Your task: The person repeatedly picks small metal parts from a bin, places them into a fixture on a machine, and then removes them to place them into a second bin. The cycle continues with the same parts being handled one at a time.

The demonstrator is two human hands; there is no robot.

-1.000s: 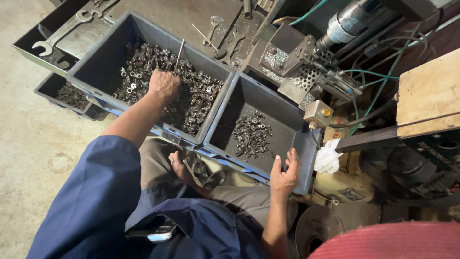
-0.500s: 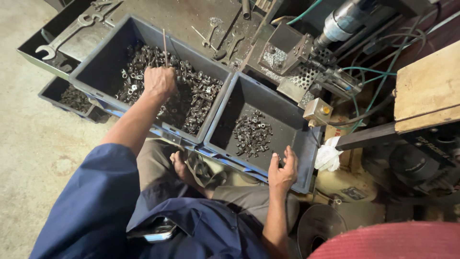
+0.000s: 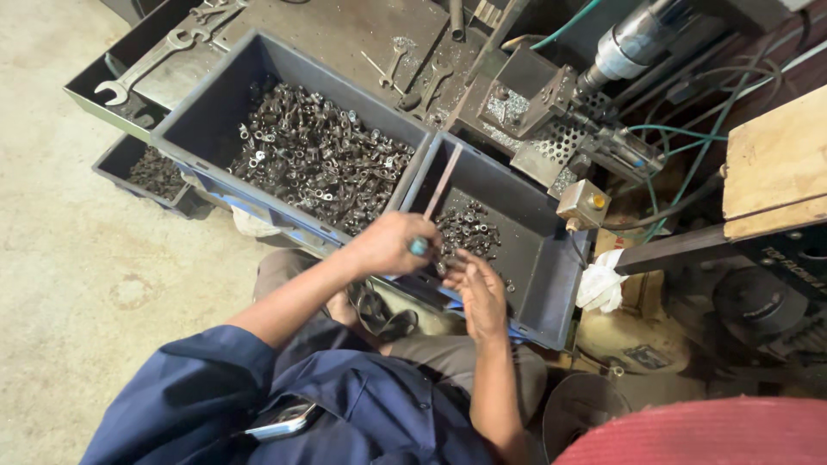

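My left hand (image 3: 388,244) is closed around a thin metal rod (image 3: 441,183) with a blue-green end, holding it tilted over the near edge between two grey bins. My right hand (image 3: 479,293) is spread open just right of it, fingers over the front wall of the right bin (image 3: 551,258), which holds a small heap of dark metal parts (image 3: 469,231). The larger left bin (image 3: 207,112) is filled with many similar metal parts (image 3: 314,159). My blue sleeves and lap show below.
A third small bin of parts (image 3: 151,172) sits at far left on the concrete floor. Spanners (image 3: 142,67) lie on a metal tray behind. A machine with a perforated plate (image 3: 556,129), cables, a wooden board (image 3: 771,164) and a white rag (image 3: 600,282) crowd the right.
My left hand has left the large bin's parts and swung right to the bins' shared edge, carrying the rod. My right hand moved left off the right bin's front corner toward it.
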